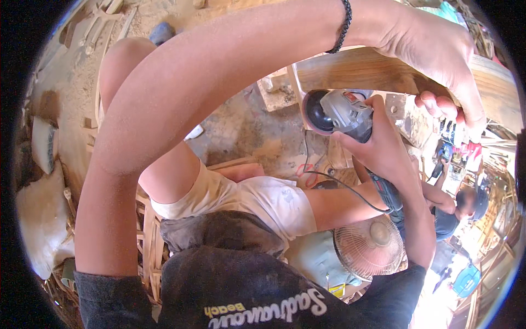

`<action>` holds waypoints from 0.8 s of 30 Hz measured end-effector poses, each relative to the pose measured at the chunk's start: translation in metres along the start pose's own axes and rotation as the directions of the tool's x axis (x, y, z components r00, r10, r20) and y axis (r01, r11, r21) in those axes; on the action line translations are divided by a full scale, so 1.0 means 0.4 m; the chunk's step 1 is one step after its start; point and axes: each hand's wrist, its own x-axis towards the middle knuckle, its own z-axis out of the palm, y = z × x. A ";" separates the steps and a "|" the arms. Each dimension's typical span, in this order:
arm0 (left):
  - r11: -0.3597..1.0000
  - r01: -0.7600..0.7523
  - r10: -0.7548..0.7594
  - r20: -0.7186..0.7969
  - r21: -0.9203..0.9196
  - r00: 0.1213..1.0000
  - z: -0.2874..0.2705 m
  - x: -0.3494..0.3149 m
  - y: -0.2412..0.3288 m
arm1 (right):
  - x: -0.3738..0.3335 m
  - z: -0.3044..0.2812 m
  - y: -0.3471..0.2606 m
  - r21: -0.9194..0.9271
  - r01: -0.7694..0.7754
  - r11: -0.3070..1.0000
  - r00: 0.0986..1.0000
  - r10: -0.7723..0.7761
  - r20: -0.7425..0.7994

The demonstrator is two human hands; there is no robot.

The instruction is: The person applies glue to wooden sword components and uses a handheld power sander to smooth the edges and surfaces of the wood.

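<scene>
My left arm arcs across the top of the view, and my left hand (pixel 438 55) is closed around a long wooden board (pixel 350 71) at the upper right. Its fingertips curl over the board's lower edge. Below the board, my right hand (pixel 381 134) grips a grey and dark angle grinder (pixel 348 112) by its body. The grinder's round black disc (pixel 318 114) faces left, close to the board's lower edge; I cannot tell whether they touch. A dark cord (pixel 350 189) curves beneath my right forearm.
A round caged fan (pixel 378 241) stands near my right leg. Another person (pixel 446 216) is at the far right, with a blue container (pixel 467 281) nearby. Wooden pieces (pixel 109 22) lie on the dusty floor at the upper left, and pale slabs (pixel 44 219) at the left edge.
</scene>
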 end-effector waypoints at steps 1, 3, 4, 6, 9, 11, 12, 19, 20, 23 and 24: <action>1.000 0.000 0.000 -0.001 -0.002 1.000 -0.002 -0.002 0.000 | 0.002 0.004 0.002 0.019 0.030 0.999 0.999 -0.030 0.016; 1.000 -0.008 0.008 0.011 -0.008 1.000 -0.005 -0.001 -0.008 | 0.006 0.014 0.016 0.056 0.069 0.996 0.997 -0.071 0.038; 1.000 -0.009 0.010 0.017 -0.012 1.000 -0.006 0.001 -0.012 | 0.009 0.016 0.023 0.056 0.057 0.997 0.997 -0.059 0.044; 1.000 -0.007 0.007 0.017 -0.006 1.000 -0.006 -0.001 -0.014 | 0.025 0.021 0.028 0.064 0.054 0.996 0.997 -0.058 0.057; 1.000 -0.006 0.006 0.027 -0.002 1.000 -0.007 -0.002 -0.015 | 0.024 0.012 0.036 0.056 0.065 0.996 0.997 -0.067 0.037; 1.000 -0.010 0.010 0.034 0.000 0.999 -0.011 -0.005 -0.018 | 0.037 0.015 0.060 0.037 0.066 0.997 0.997 -0.065 -0.038; 1.000 -0.011 0.011 0.040 0.000 0.999 -0.010 -0.003 -0.024 | 0.038 0.016 0.069 0.027 0.064 0.998 0.995 -0.062 -0.075; 1.000 -0.007 0.005 0.059 0.020 0.998 -0.014 0.001 -0.027 | 0.013 0.012 0.068 0.078 0.035 0.996 0.999 -0.032 -0.040; 1.000 -0.003 0.001 0.064 0.020 0.998 -0.017 0.003 -0.031 | 0.019 0.021 0.067 0.097 0.067 0.993 0.997 -0.063 -0.040; 1.000 0.004 -0.006 0.078 0.022 0.997 -0.025 0.004 -0.040 | 0.032 0.029 0.052 0.122 0.090 0.988 0.996 -0.086 -0.038; 1.000 0.000 -0.002 0.088 0.020 0.996 -0.026 0.007 -0.042 | 0.034 0.026 0.049 0.123 0.082 0.989 0.996 -0.078 -0.037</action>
